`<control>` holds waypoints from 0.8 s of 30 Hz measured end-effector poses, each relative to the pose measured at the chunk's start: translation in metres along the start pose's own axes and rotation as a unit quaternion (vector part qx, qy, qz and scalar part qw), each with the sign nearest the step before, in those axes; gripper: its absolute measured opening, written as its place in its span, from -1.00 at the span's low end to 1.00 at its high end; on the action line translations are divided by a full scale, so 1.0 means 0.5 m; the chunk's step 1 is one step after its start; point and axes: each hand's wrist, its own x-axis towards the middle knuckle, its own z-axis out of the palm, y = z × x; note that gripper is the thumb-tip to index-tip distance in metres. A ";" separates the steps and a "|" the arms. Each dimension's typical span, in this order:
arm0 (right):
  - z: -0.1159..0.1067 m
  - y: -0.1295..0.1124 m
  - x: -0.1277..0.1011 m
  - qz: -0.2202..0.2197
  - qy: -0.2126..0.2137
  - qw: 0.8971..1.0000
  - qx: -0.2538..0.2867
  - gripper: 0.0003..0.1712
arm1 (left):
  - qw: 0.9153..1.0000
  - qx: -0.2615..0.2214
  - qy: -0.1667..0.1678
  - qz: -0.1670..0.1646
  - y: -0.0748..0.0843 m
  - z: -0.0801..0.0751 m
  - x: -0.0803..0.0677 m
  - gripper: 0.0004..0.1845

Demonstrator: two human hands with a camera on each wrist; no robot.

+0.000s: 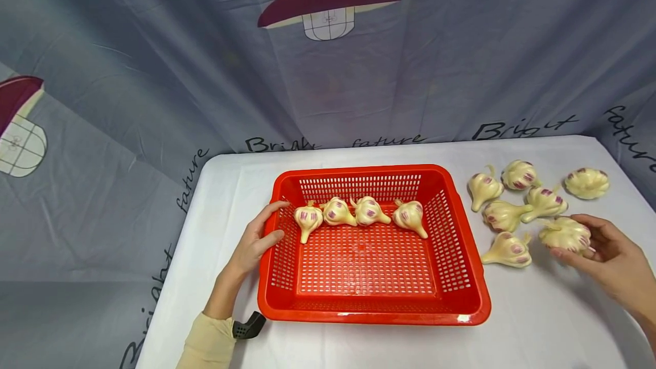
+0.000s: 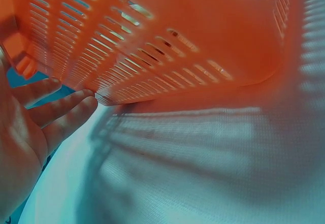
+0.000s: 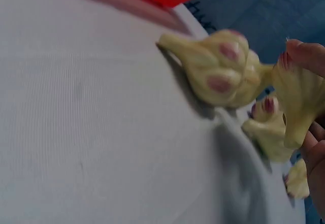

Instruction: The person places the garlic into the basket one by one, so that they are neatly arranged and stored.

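The right hand (image 1: 610, 255) curls its fingers (image 3: 304, 54) round a garlic bulb (image 1: 565, 234) on the desk (image 1: 538, 312), right of the red basket (image 1: 463, 278), stem pointing left. The left hand (image 1: 256, 244) rests straight-fingered on the basket's left rim.

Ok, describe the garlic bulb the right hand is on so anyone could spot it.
Look right of the red basket, at the loose cluster of garlic on the white table. It is the bulb at the cluster's near right edge, the only one the right hand grips.
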 end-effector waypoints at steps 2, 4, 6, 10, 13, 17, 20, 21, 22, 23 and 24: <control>0.003 -0.018 0.002 -0.002 -0.008 1.000 0.001 -0.04 | 1.000 -0.002 -0.001 0.001 0.000 -0.001 0.000 -0.41; 0.008 -0.037 0.004 -0.005 -0.017 1.000 0.003 -0.03 | 1.000 -0.003 -0.001 0.002 -0.001 -0.001 0.000 -0.41; 0.012 -0.056 0.007 -0.009 -0.025 1.000 0.001 -0.03 | 1.000 -0.003 -0.001 0.001 -0.002 -0.001 0.000 -0.41; 0.018 -0.090 0.014 -0.015 -0.041 0.999 0.004 -0.04 | 1.000 -0.003 -0.002 0.000 -0.004 -0.001 -0.001 -0.42; 0.024 -0.110 0.018 -0.028 -0.056 0.998 0.003 -0.05 | 1.000 -0.006 -0.002 0.002 -0.006 -0.001 -0.002 -0.43; 0.032 -0.131 0.024 -0.055 -0.079 0.994 0.042 -0.07 | 1.000 -0.011 -0.003 0.005 -0.005 -0.001 -0.001 -0.43; 0.041 -0.149 0.031 -0.065 -0.095 0.986 0.120 -0.10 | 1.000 -0.013 -0.004 0.005 -0.003 0.000 -0.001 -0.43; 0.045 -0.155 0.035 -0.063 -0.099 0.984 0.135 -0.12 | 1.000 -0.013 -0.004 0.004 -0.003 0.000 -0.001 -0.43; 0.049 -0.162 0.038 -0.058 -0.105 0.979 0.163 -0.14 | 1.000 -0.013 -0.003 0.003 -0.002 0.000 -0.001 -0.42; 0.054 -0.168 0.041 -0.053 -0.112 0.975 0.187 -0.16 | 1.000 -0.012 -0.003 0.002 -0.001 0.000 -0.001 -0.42; 0.059 -0.174 0.044 -0.049 -0.120 0.971 0.200 -0.18 | 1.000 -0.011 -0.002 0.001 -0.001 0.000 -0.001 -0.43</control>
